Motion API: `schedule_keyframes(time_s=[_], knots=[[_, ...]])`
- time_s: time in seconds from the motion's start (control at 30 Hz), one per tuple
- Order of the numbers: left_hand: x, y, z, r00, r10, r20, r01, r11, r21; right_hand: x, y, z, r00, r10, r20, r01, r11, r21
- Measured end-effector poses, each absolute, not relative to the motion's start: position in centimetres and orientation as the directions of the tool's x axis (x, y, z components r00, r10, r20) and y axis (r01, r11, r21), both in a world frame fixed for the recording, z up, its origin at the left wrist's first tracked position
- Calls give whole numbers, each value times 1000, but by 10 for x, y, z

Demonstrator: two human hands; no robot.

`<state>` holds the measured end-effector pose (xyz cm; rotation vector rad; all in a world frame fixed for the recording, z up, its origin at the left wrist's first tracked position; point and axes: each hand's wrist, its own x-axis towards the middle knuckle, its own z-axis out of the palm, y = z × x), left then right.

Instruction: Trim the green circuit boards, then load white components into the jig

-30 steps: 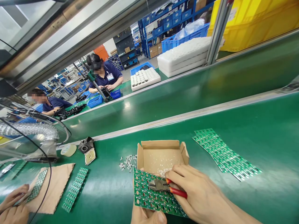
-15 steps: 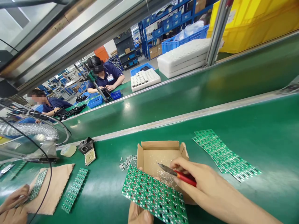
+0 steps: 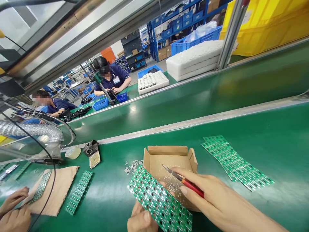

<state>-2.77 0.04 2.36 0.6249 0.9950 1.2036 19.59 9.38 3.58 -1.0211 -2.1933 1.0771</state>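
Note:
My left hand (image 3: 141, 219) grips a green printed circuit board panel (image 3: 160, 201) from below, tilted, with rows of round holes and solder pads. In my right hand (image 3: 212, 196) is a pair of red-handled cutters (image 3: 191, 187), their tips pointing left above a shallow cardboard box (image 3: 166, 149). The cutters are apart from the board. Fine clipped wire bits lie in the box, whose near side is partly hidden by the board and my hands. Small grey-white parts (image 3: 132, 167) are heaped left of the box.
Several more board panels (image 3: 235, 161) lie overlapped at right, and one panel (image 3: 79, 193) at left. A co-worker's hands (image 3: 15, 206) are beside a tan cloth (image 3: 59, 193). A soldering iron stand (image 3: 91, 149) and tape roll (image 3: 72, 152) sit behind. A metal ledge crosses beyond.
The board has turned steeper, its right end swinging down and toward me. My right hand and the cutters have lowered slightly. The whole view has shifted a little.

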Motion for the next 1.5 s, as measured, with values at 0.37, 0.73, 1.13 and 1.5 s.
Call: schedule_keyframes(time_s=[0.37, 0.73, 1.13, 1.5], knots=[[-7, 6, 5, 90, 986, -141, -564, 167, 808, 182, 73, 25, -636, 702, 320, 421, 664, -618], [-7, 5, 5, 68, 981, -183, -469, 194, 862, 180, 72, 22, -632, 690, 352, 406, 682, -608], [-4, 7, 3, -29, 985, -168, -469, 135, 873, 182, 74, 13, -659, 686, 310, 418, 676, -607], [1, 7, 2, -107, 979, -174, -539, 90, 838, 182, 77, 20, -649, 697, 307, 419, 663, -620]])
